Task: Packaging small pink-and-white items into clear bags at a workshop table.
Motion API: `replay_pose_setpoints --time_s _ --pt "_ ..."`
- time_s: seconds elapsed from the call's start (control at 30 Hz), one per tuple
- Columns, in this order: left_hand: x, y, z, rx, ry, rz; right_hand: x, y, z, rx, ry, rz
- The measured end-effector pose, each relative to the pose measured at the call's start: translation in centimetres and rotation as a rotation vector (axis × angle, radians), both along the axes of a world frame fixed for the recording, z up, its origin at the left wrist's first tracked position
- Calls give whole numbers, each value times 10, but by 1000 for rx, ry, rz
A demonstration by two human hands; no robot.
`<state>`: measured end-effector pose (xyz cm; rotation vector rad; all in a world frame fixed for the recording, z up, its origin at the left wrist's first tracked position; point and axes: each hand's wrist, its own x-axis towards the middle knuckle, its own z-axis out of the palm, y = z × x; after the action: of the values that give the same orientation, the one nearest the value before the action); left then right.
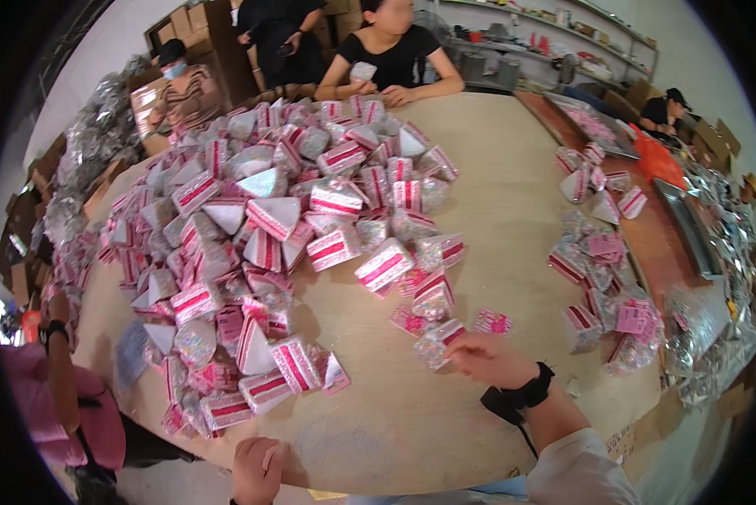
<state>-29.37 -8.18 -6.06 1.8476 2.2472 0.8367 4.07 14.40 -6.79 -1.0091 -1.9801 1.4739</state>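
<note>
My right hand (pixel 489 357), in a dark wristband, reaches over the table from the lower right. Its bent fingers are at the right edge of a toy cake slice (pixel 435 345) with pink stripe and speckled, glittery side, and look closed on it. Just beyond it lie another slice (pixel 434 296) and two pink printed cards, one on the left (pixel 407 320) and one on the right (pixel 493 321). My left hand (pixel 257 468) rests at the table's near edge with fingers curled in, nothing visible in them. Nearest to it is a striped slice (pixel 245 410) on the pile's edge.
A large pile of cake slices (pixel 264 215) covers the table's (pixel 496 194) left half. More slices (pixel 601 278) lie at right, by metal trays (pixel 685 227) and clear plastic wrapping (pixel 702 337). Co-workers sit or stand around; one in pink (pixel 83 404) is close at left.
</note>
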Motion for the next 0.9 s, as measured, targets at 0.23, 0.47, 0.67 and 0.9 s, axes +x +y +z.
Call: replay_pose_setpoints --time_s 0.23,0.47,0.67,0.9 --pt "48 84 64 -24 -109 -334 14 24 -17 -440 168 -132" --pt "98 221 -9 -217 -551 -226 -1 10 -34 -151 253 -288" --pt "132 245 -9 -532 -254 -296 7 18 -41 1 210 -335" --pt "125 221 -16 -491 -495 -419 1 6 -9 72 -21 -162"
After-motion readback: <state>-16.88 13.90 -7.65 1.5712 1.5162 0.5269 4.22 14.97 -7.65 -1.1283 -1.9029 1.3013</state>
